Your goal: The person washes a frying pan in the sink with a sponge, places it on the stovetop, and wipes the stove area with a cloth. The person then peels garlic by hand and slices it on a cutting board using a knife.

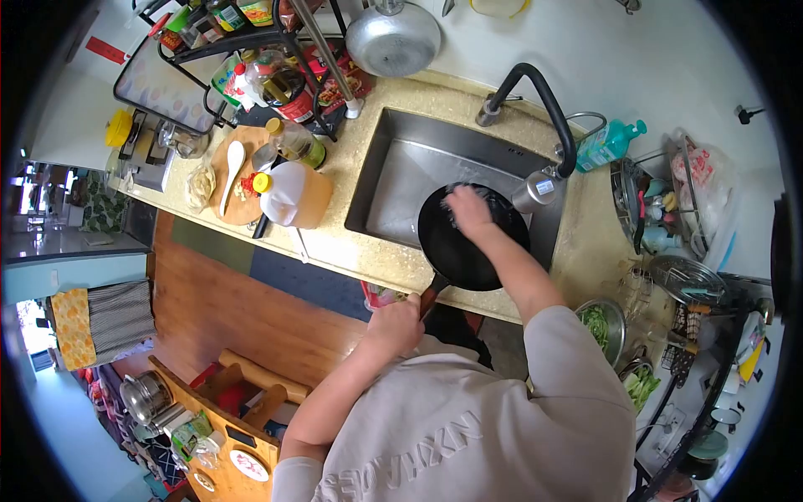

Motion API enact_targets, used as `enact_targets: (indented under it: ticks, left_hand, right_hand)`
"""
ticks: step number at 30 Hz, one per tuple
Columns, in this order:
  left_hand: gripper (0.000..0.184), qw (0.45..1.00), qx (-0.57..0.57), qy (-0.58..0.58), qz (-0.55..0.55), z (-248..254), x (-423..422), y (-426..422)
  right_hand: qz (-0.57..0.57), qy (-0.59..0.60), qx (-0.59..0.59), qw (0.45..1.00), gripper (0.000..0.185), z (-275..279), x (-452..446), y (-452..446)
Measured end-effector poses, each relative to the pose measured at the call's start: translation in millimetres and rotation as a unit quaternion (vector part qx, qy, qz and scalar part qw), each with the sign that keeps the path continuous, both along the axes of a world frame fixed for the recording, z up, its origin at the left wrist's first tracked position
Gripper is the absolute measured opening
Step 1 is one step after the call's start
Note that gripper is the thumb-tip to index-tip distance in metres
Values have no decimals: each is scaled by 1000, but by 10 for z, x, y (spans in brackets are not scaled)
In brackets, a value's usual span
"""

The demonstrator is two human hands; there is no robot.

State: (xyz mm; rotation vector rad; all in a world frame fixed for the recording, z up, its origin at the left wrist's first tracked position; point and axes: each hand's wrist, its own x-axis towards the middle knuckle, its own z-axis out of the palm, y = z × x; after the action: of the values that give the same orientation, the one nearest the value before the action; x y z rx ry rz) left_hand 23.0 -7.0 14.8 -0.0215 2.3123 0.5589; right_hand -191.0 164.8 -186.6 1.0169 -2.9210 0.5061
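A black frying pan (458,249) is held tilted over the near part of the steel sink (393,188), partly above the counter edge. My left hand (396,326) is closed around its dark brown handle (432,294). Inside the pan, near its far rim, is my right hand (470,211), with the fingertips at the inner surface. A blurred whitish patch surrounds those fingers, and whether they hold anything is unclear. Above the pan's right side is the silver head of a black faucet (535,191).
Left of the sink stand a jug of amber liquid (294,194) and a wooden board (238,176) bearing a white spoon (233,171). A teal pump bottle (609,149) is at the back right. Bowls of greens (615,333) stand on the right, near my elbow.
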Motion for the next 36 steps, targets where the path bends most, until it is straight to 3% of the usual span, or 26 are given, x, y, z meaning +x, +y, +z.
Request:
enact_targets:
  ticks: [1,3,4,7,8,9,10,12,13,14,15,17,20,24,26,28,30,33,36]
  left_hand:
    - [29,1000,0,-2,-2,3,6,1]
    - [28,1000,1,2,4,5,0,2]
    - [28,1000,3,3,4,-18,5,-2]
    - [28,1000,1,21,9,-70,15,-24]
    - [28,1000,-2,14,3,-66,4,-28]
    - [28,1000,-4,8,-4,-64,-7,-24]
    - [28,1000,-3,9,-5,-67,-9,-20]
    - [27,1000,-5,5,-12,-81,-6,-31]
    - [27,1000,-7,6,-12,-95,3,-36]
    - [28,1000,-6,15,-10,-112,23,-38]
    - [28,1000,-6,24,-9,-123,40,-36]
    - [28,1000,-11,11,-9,-83,28,-19]
    - [28,1000,-13,4,-5,-26,-22,8]
    - [28,999,0,32,15,-83,1,-4]
    - [28,999,1,36,13,-103,-7,-15]
    - [28,999,1,38,11,-124,4,-34]
    - [25,999,-8,44,-19,-147,2,-40]
    - [25,999,-15,36,-29,-149,21,-31]
    - [24,999,-15,34,-24,-129,42,-16]
  right_hand:
    - [-9,-1,118,993,13,134,-86,146]
    - [13,55,184,981,15,99,-76,552]
    - [13,27,249,968,15,82,-6,707]
    - [2,-212,343,915,21,513,420,858]
    - [46,-218,340,914,20,578,549,876]
    - [46,-271,329,903,21,573,644,832]
    - [82,-317,263,907,19,787,701,697]
    - [122,-362,86,920,5,650,818,498]
    - [136,-324,15,936,7,590,875,325]
    - [134,-302,20,944,10,533,869,155]
    - [122,-250,-67,958,12,454,854,-10]
    - [82,-178,-74,978,14,251,624,-238]
    - [-3,-105,9,994,13,-49,168,-155]
    - [1,-110,168,980,17,-79,30,575]
    - [36,-130,204,970,16,154,183,866]
    - [101,-216,326,915,16,629,352,905]
    - [114,-310,263,906,14,626,553,892]
    - [168,-371,52,912,6,643,810,425]
    - [84,-218,-150,961,10,250,759,-163]
